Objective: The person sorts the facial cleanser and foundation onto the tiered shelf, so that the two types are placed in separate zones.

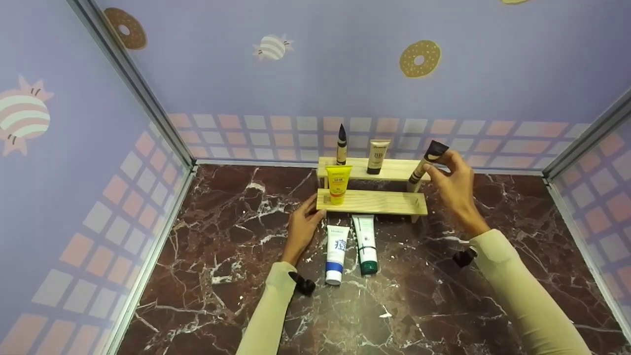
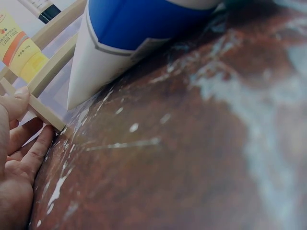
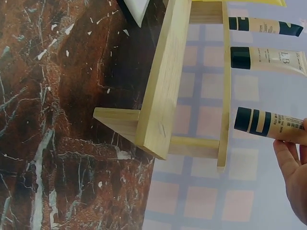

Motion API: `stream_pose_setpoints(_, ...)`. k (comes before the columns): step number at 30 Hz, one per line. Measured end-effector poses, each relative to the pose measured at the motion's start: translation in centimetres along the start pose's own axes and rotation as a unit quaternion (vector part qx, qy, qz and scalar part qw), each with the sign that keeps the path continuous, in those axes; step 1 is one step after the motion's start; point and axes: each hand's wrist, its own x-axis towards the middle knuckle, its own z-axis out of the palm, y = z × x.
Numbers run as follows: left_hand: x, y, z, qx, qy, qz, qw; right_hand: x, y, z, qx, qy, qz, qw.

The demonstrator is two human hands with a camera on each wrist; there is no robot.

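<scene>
Between thumb and fingers my right hand pinches a beige and black cosmetic tube, tilted, its black cap down close over the right end of the upper tier of a wooden two-tier rack. On that tier stand a slim black-tipped tube at the left and a beige BB cream tube in the middle. A yellow tube stands at the left of the lower tier. My left hand rests on the table with relaxed fingers touching the rack's left end.
In front of the rack, a white and blue tube and a white tube with a green cap lie on the dark marbled table. A patterned wall rises right behind the rack, with side panels left and right.
</scene>
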Motion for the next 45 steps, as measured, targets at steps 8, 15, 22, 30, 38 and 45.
stream_pose_setpoints(8,0.0,0.3,-0.1,0.003,-0.004,-0.006,1.0,0.1,-2.1,0.7,0.01,0.001,0.006,0.9999)
stream_pose_setpoints(15,-0.1,0.2,-0.1,0.001,-0.003,-0.008,1.0,0.5,-2.9,1.0,-0.004,-0.01,0.02,0.9997)
stream_pose_setpoints(22,0.0,0.1,-0.1,0.003,0.001,-0.011,0.9999,1.3,-1.2,1.3,-0.02,-0.012,0.021,0.9995)
stream_pose_setpoints(30,-0.1,0.2,-0.1,-0.003,-0.001,-0.004,1.0,2.6,0.7,1.3,-0.01,-0.025,0.0,0.9996)
stream_pose_setpoints(38,-0.1,0.0,-0.1,0.005,0.0,-0.004,1.0,2.7,1.0,1.7,-0.006,-0.045,0.006,0.999)
stream_pose_setpoints(45,0.0,0.1,-0.1,0.002,0.002,-0.007,1.0,2.9,1.0,2.0,-0.018,-0.053,0.01,0.9984)
